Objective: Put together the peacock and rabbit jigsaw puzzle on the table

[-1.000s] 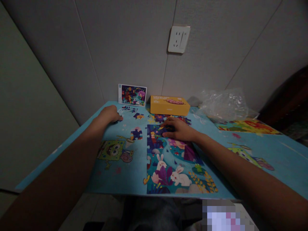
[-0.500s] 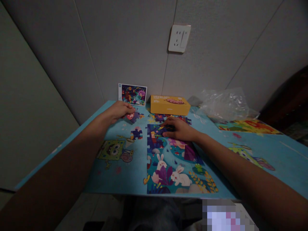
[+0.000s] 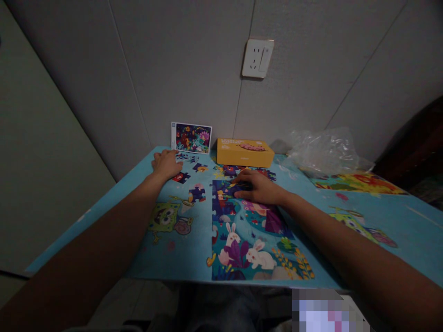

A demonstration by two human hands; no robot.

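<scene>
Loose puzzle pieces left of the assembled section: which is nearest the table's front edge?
The piece just behind the printed snail; the other loose pieces lie farther back.

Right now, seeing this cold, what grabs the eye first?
The joined puzzle section with its white rabbits, front and centre on the blue table, with the right hand at its far part. Next, the bright yellow box just beyond, near the wall. Then the left hand at the table's far left, beside loose pieces and below the upright picture card.
</scene>
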